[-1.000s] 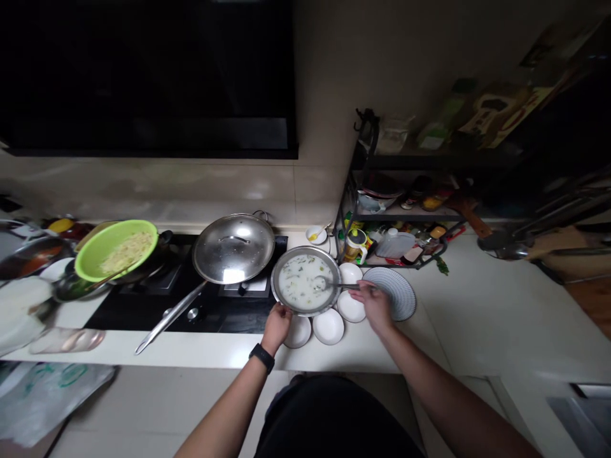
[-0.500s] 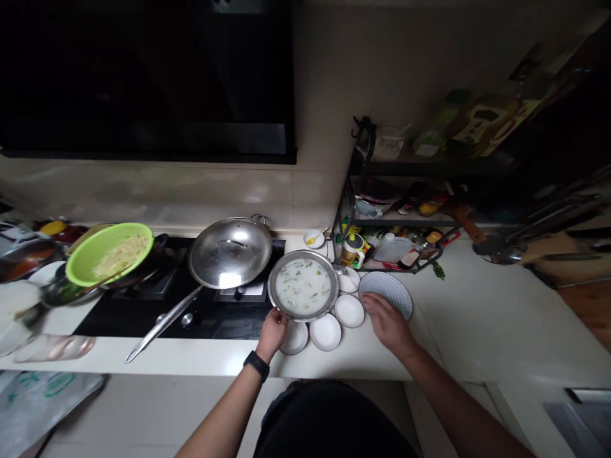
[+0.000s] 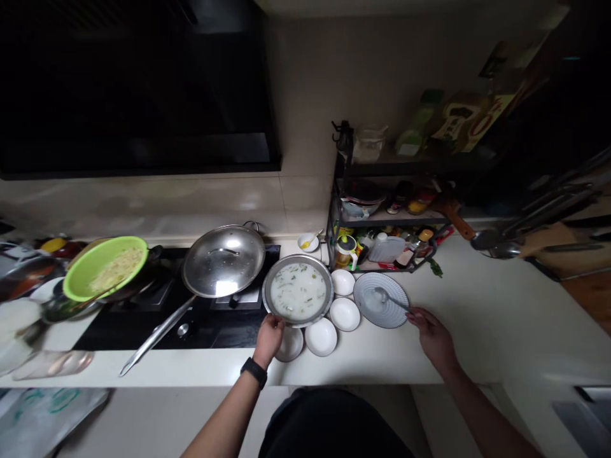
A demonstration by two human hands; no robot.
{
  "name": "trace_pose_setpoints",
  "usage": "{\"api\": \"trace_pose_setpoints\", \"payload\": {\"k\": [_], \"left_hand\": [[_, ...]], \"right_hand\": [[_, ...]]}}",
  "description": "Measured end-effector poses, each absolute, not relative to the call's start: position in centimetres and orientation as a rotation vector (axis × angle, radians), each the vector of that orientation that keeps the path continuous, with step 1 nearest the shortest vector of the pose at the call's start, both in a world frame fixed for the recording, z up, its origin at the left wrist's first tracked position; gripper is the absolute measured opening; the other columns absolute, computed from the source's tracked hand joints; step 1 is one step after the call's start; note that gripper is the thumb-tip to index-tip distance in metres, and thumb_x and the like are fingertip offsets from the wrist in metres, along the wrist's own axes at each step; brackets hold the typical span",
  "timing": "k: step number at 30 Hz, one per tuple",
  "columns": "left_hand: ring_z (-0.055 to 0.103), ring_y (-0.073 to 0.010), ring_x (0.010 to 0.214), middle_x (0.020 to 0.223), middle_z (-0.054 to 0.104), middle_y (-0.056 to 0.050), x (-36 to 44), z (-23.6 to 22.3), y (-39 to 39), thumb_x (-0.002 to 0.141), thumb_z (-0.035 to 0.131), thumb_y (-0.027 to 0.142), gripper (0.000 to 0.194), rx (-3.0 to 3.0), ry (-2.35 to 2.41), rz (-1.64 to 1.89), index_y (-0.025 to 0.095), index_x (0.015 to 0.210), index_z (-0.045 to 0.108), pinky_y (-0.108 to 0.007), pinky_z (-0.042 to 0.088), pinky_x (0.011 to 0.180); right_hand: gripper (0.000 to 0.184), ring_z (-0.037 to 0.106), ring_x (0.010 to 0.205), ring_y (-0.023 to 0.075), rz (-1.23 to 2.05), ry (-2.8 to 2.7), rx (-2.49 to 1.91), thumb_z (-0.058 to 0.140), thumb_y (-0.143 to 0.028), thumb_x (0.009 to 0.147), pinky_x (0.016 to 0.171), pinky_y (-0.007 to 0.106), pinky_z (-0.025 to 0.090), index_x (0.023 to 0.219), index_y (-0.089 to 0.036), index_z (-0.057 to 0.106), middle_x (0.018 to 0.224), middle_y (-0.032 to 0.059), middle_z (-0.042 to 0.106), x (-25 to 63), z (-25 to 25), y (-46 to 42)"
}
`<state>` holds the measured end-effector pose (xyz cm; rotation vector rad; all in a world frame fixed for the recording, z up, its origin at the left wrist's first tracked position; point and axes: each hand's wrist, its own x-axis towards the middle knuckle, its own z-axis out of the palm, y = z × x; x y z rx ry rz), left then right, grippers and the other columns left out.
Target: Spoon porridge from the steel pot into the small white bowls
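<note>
Leaving the spoon (image 3: 382, 294) on the striped plate (image 3: 365, 313)
Right grip (image 3: 432, 337) open, empty, at 3 o'clock; left grip (image 3: 270, 338) clamps the steel dish (image 3: 298, 257) rim.

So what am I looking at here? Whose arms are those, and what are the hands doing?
This picture comes from a small camera worn on a person's head, looking down, so those are the person's own arms. The left hand holds the rim of a round steel dish of pale soup with green bits. The right hand is just beside a metal spoon lying on a round blue-striped plate. Small white bowls stand on the white counter.
</note>
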<state>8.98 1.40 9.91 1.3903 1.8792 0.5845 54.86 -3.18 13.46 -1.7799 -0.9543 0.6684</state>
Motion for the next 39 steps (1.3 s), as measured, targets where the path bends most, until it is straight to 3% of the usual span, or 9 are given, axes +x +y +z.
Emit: {"api": "trace_pose_setpoints", "payload": {"k": [6, 14, 20, 24, 28, 31, 34, 39], "left_hand": [[0.067, -0.0215, 0.098, 0.094, 0.072, -0.008, 9.4, 10.2, 1.4, 0.085, 0.057, 0.014, 0.011, 1.383, 1.909, 0.584, 0.017, 0.082, 0.067, -0.030, 0.048, 0.085], [0.066, -0.0216, 0.102, 0.103, 0.071, -0.011, 9.3, 9.5, 1.4, 0.084, 0.057, 0.014, 0.009, 1.378, 1.877, 0.635, 0.016, 0.083, 0.066, -0.029, 0.047, 0.087], [0.066, -0.0225, 0.103, 0.104, 0.071, -0.012, 9.4, 9.5, 1.6, 0.083, 0.059, 0.015, 0.010, 1.328, 1.867, 0.648, 0.015, 0.088, 0.067, -0.030, 0.047, 0.088], [0.065, -0.0230, 0.104, 0.104, 0.070, -0.013, 9.4, 9.5, 1.5, 0.081, 0.059, 0.015, 0.009, 1.348, 1.843, 0.676, 0.015, 0.086, 0.067, -0.031, 0.047, 0.091], [0.064, -0.0239, 0.107, 0.106, 0.070, -0.012, 9.4, 9.5, 1.4, 0.081, 0.060, 0.018, 0.010, 1.389, 1.820, 0.662, 0.016, 0.086, 0.068, -0.032, 0.047, 0.096], [0.063, -0.0247, 0.109, 0.111, 0.069, -0.014, 9.4, 9.4, 1.5, 0.081, 0.060, 0.020, 0.016, 1.400, 1.813, 0.645, 0.014, 0.093, 0.069, -0.033, 0.046, 0.100], [0.062, -0.0260, 0.114, 0.119, 0.067, -0.018, 9.5, 9.2, 1.5, 0.080, 0.062, 0.022, 0.028, 1.372, 1.822, 0.648, 0.011, 0.106, 0.068, -0.033, 0.045, 0.101], [0.062, -0.0272, 0.118, 0.123, 0.067, -0.020, 9.2, 9.1, 1.4, 0.081, 0.062, 0.024, 0.038, 1.331, 1.813, 0.639, 0.008, 0.115, 0.064, -0.033, 0.046, 0.100]], "right_hand": [[0.038, 0.076, 0.061, 0.0294, 0.844, -0.444, -1.458, 0.087, -0.052, 0.055, 0.067, 0.049, 0.066, 0.070, -0.022, 0.068, 0.068, 0.0046, 0.074, 54.9, 12.4, -4.1], [0.039, 0.077, 0.065, 0.0271, 0.845, -0.468, -1.410, 0.090, -0.051, 0.057, 0.066, 0.040, 0.068, 0.073, -0.022, 0.068, 0.073, 0.0043, 0.075, 51.6, 16.2, -2.2], [0.045, 0.078, 0.066, 0.0285, 0.988, -0.486, -1.311, 0.094, -0.049, 0.056, 0.071, 0.046, 0.068, 0.075, -0.019, 0.067, 0.082, 0.0065, 0.077, 46.4, 17.1, 1.0], [0.047, 0.079, 0.074, 0.0312, 1.107, -0.538, -1.339, 0.089, -0.055, 0.064, 0.077, 0.048, 0.066, 0.083, -0.018, 0.067, 0.077, 0.0079, 0.076, 41.0, 15.7, 2.7], [0.046, 0.079, 0.086, 0.0303, 1.091, -0.879, -1.393, 0.070, -0.061, 0.085, 0.087, 0.050, 0.063, 0.101, -0.018, 0.069, 0.084, 0.0101, 0.078, 35.9, 14.7, 3.0], [0.036, 0.076, 0.100, 0.0289, 0.851, -1.456, -1.377, 0.054, -0.050, 0.098, 0.094, 0.048, 0.060, 0.107, -0.021, 0.073, 0.103, 0.0125, 0.078, 34.2, 14.8, 2.3], [0.031, 0.071, 0.112, 0.0263, 0.555, -1.973, -1.257, 0.048, -0.033, 0.101, 0.099, 0.042, 0.058, 0.114, -0.025, 0.075, 0.121, 0.0106, 0.074, 34.8, 15.5, 1.2], [0.033, 0.069, 0.114, 0.0255, 0.246, -1.958, -1.390, 0.045, -0.030, 0.102, 0.101, 0.042, 0.056, 0.120, -0.025, 0.072, 0.124, 0.0096, 0.072, 40.2, 17.0, -0.2]]}}
